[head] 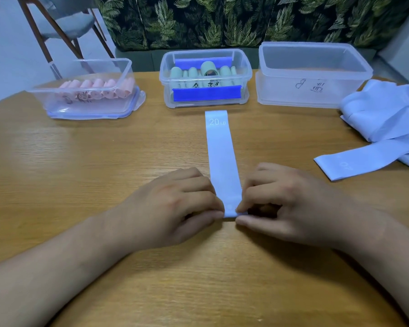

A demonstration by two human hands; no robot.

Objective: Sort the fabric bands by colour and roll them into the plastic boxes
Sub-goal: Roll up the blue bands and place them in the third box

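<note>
A light blue fabric band (220,149) marked "20 LB" lies flat on the wooden table (104,161), running away from me. My left hand (175,206) and my right hand (291,204) pinch its near end from either side, where a small fold or roll sits between thumbs and fingers. At the back stand three clear plastic boxes: the left box (125,67) holds pink rolls (97,89), the middle box (242,67) with blue clips holds green rolls (203,72), and the right box (314,74) holds no bands.
A heap of loose light blue bands (385,123) lies at the table's right edge, one strip trailing toward me. A chair (64,27) stands behind the table at the left, and a leaf-patterned sofa back (246,20) runs behind the boxes.
</note>
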